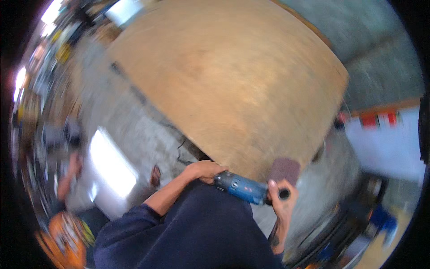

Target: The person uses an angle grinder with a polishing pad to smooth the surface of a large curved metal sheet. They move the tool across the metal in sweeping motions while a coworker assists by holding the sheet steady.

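A blue angle grinder (244, 187) lies across the front of my body, near the close corner of a large wooden board (215, 80). My left hand (206, 171) is wrapped round its dark rear end. At the head, my right hand (283, 198) grips the tool beside a black round-ended part. A brown sanding disc (285, 168) shows just beyond the right hand, over the board's near edge; whether it touches the wood I cannot tell. Part of the disc is hidden by that hand. A thin dark cord (180, 154) runs near the left hand.
On the left, another person's arm (69, 177) and a blurred orange object (67, 237) show beside a shiny sheet (112, 166). Blurred clutter lines the left side. A white panel (385, 148) stands at right, with dark items (345, 224) below it on the concrete floor (309, 219).
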Demonstrator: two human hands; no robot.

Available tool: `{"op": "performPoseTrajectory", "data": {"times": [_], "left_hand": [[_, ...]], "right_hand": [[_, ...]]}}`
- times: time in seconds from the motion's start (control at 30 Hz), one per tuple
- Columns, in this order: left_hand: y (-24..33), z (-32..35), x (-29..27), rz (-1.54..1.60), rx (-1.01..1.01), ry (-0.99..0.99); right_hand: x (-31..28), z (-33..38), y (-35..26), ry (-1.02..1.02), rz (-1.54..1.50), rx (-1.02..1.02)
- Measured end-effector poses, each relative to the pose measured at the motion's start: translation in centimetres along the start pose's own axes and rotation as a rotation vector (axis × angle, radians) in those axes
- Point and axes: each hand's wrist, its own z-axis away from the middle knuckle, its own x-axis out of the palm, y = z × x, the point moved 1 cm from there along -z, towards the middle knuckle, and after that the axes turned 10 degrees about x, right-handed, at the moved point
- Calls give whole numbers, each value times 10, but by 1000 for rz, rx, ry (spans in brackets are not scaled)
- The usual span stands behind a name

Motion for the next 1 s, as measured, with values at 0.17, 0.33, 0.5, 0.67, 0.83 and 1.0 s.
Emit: {"op": "performPoseTrajectory", "data": {"times": [0.17, 0.33, 0.5, 0.67, 0.83, 1.0], "left_hand": [[14, 1, 57, 10, -129, 103], [14, 8, 92, -95, -361, 431], [64, -29, 226, -270, -437, 832], [129, -34, 257, 132, -388, 1148], [203, -17, 326, 228, -176, 1392], [240, 13, 404, 438, -91, 1412]], "right_hand": [[-18, 25, 35, -333, -6, -190], [7, 21, 32, -350, 85, -385], [-46, 76, 122, -364, -28, -257], [-63, 104, 127, -437, -24, -173], [-67, 142, 181, -484, 77, -193], [-69, 183, 224, -465, 108, -236]]}}
